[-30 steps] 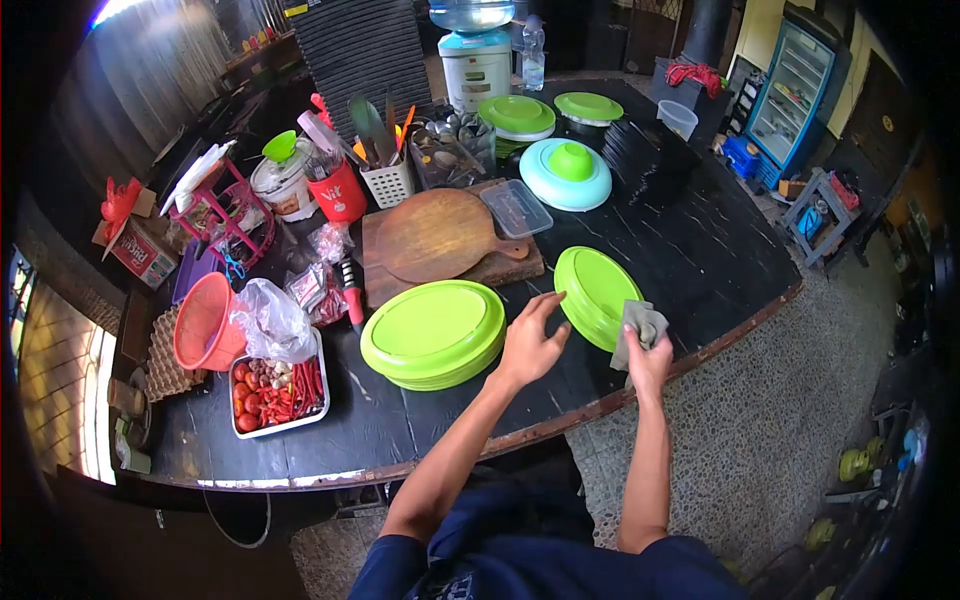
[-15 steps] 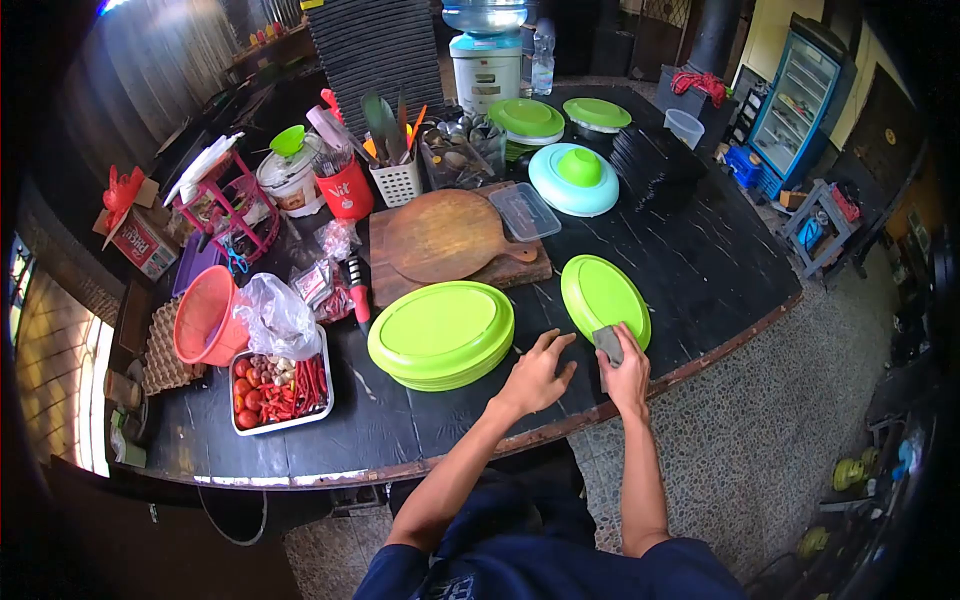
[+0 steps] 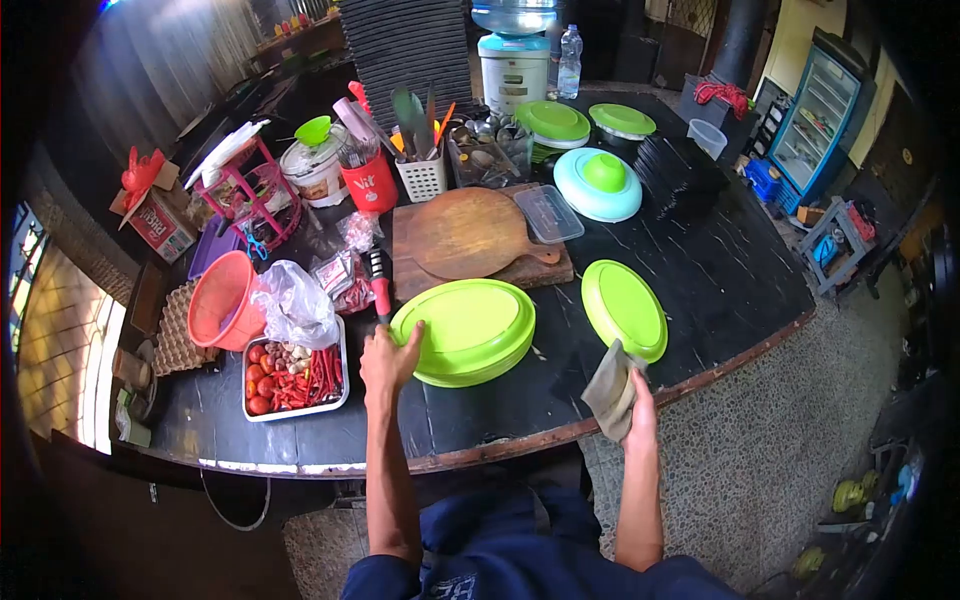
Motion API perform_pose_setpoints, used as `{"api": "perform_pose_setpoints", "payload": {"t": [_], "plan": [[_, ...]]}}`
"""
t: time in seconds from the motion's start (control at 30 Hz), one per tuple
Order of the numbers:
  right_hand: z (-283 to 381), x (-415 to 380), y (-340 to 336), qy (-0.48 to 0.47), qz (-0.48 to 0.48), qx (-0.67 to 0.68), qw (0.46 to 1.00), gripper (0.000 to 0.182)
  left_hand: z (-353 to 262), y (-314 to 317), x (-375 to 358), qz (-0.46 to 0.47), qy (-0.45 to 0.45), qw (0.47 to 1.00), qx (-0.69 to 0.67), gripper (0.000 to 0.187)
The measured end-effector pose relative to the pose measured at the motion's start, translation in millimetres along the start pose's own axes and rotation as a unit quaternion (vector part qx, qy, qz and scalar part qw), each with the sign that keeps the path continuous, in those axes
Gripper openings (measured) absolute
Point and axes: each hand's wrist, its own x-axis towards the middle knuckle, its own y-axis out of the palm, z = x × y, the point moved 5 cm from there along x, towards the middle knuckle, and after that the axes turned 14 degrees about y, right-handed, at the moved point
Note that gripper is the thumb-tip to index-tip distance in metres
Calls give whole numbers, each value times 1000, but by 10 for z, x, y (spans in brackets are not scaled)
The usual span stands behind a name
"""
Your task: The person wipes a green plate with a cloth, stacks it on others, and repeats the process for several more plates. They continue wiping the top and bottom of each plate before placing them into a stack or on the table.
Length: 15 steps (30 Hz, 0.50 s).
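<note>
A stack of lime-green oval plates point(image 3: 465, 325) sits on the black table, bottoms facing up. My left hand point(image 3: 387, 365) is at the stack's left edge, thumb on the rim and fingers closed about its side. My right hand point(image 3: 640, 410) grips a folded grey-beige cloth point(image 3: 608, 390), which hangs over the table's front edge. Just beyond the cloth lies a separate green oval plate point(image 3: 625, 310), which the cloth's top corner overlaps in view. A red-and-black handled tool point(image 3: 380, 285) lies right above my left hand.
Left of the stack stands a white tray point(image 3: 342, 385) of tomatoes and chillies, with a plastic bag point(image 3: 297, 305) and an orange basket point(image 3: 222, 325) behind. Wooden boards point(image 3: 470, 235) lie beyond the plates. A utensil holder point(image 3: 422, 180) and a pale-blue lidded dish point(image 3: 575, 190) stand farther back.
My left hand has moved left, from the stack's right side to its left edge. My right hand has drawn back from the single plate, and the cloth now hangs unfolded more.
</note>
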Motion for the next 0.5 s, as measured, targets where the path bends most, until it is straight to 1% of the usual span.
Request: {"api": "perform_pose_setpoints", "payload": {"t": [0.03,0.07,0.1,0.2,0.27,0.37,0.4,0.47,0.5], "plan": [[-39,-44,38,23,4,-26,999,55,82,50,16,21,-9,999,-33,80],[-80,-39,49,25,6,-28,999,55,151,98,19,41,-17,997,-67,82],[-124,-34,44,30,1,-17,999,54,165,66,17,16,-15,997,-74,81],[-200,0,22,38,-14,-2,999,50,215,30,42,17,-21,996,-89,78],[-256,95,-31,49,8,8,999,51,186,-10,27,0,-23,996,-91,75],[-259,55,76,46,7,15,999,50,121,-68,24,-1,-7,999,-51,69],[-266,37,143,46,9,14,999,50,124,-62,11,-3,-9,999,-51,69],[-266,16,367,55,13,8,998,49,102,-69,8,-39,4,998,-40,66],[-238,11,530,62,29,-7,998,51,57,-109,-2,-22,-12,999,-46,63]]}}
